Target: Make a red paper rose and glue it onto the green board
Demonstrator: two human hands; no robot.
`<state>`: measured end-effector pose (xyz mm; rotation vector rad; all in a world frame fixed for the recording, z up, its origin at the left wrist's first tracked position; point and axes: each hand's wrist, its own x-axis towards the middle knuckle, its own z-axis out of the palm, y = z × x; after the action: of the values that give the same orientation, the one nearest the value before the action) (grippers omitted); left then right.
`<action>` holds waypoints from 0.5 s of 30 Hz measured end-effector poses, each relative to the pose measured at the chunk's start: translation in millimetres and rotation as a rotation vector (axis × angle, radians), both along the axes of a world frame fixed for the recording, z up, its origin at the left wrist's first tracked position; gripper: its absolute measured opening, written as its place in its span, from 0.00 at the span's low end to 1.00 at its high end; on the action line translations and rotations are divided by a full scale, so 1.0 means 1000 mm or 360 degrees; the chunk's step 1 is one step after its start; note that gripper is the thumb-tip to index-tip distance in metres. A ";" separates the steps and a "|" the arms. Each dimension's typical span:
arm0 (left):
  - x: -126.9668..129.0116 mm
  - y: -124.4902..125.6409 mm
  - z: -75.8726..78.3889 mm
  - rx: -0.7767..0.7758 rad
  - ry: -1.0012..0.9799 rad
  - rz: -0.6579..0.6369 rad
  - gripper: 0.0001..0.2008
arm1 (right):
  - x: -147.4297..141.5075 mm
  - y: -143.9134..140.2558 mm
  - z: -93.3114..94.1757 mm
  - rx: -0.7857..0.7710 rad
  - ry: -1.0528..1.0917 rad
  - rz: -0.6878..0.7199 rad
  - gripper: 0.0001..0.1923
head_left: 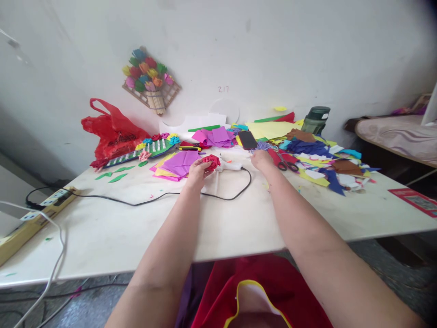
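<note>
Fingers of my left hand (197, 171) pinch a red paper flower (211, 161) beside the white glue gun (228, 166) on the table (218, 218), while my right hand (261, 159) rests loosely curled near the scissors (286, 164).

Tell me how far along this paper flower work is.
Done: a green board on the table already carries a row of finished paper flowers. In hand: the left hand holds a red paper flower beside the glue gun; the right hand reaches toward the purple yarn near the scissors. Left: stacks of uncut coloured paper still lie unused, so plenty seems to remain.
</note>
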<state>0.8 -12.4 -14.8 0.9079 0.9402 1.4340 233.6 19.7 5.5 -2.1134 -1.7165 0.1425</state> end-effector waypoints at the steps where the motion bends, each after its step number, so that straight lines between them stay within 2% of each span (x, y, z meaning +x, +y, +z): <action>1: 0.000 0.000 0.000 -0.0002 0.0004 -0.0001 0.17 | 0.000 0.001 -0.004 -0.0028 -0.0031 -0.0001 0.15; 5: -0.001 -0.001 0.001 0.0001 0.0043 -0.0003 0.17 | -0.001 0.006 -0.012 -0.0095 -0.0101 -0.0047 0.16; 10: -0.001 -0.002 0.002 -0.0006 0.0051 0.0002 0.17 | -0.003 0.003 -0.008 -0.0096 -0.0133 -0.0043 0.15; 15: 0.000 -0.003 0.002 -0.0018 0.0095 0.0061 0.17 | -0.013 -0.006 0.006 0.0232 -0.0138 0.0101 0.14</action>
<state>1.1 -15.4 -12.5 0.9329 1.0138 1.4398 220.3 13.7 11.2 -1.9872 -1.7871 -0.0557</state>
